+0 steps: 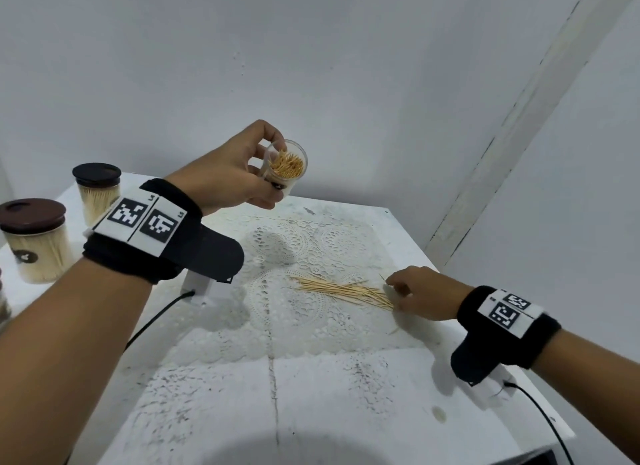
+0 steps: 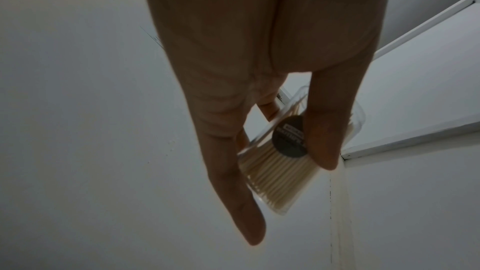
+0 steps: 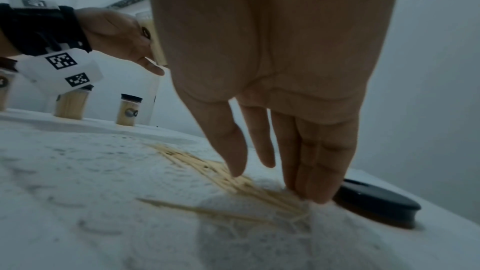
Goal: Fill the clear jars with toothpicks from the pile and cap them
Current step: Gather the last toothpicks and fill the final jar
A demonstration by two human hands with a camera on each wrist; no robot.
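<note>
My left hand [image 1: 264, 174] grips a clear uncapped jar [image 1: 285, 165], partly filled with toothpicks, tilted in the air above the table's far side. The left wrist view shows the fingers [image 2: 327, 130] wrapped round that jar [image 2: 275, 173], which bears a dark round label. A loose toothpick pile [image 1: 346, 290] lies on a white lace mat [image 1: 294, 253]. My right hand [image 1: 398, 291] rests its straight fingertips on the pile's right end. In the right wrist view the right hand [image 3: 278, 184] touches the toothpicks [image 3: 202, 163], and a dark lid [image 3: 376, 202] lies just right of it.
Two capped, filled jars [image 1: 98, 191] [image 1: 33, 239] stand at the white table's [image 1: 311, 395] left edge; the right wrist view shows further capped jars [image 3: 129, 110] along that side. Walls close in behind and to the right. Cables trail from both wristbands.
</note>
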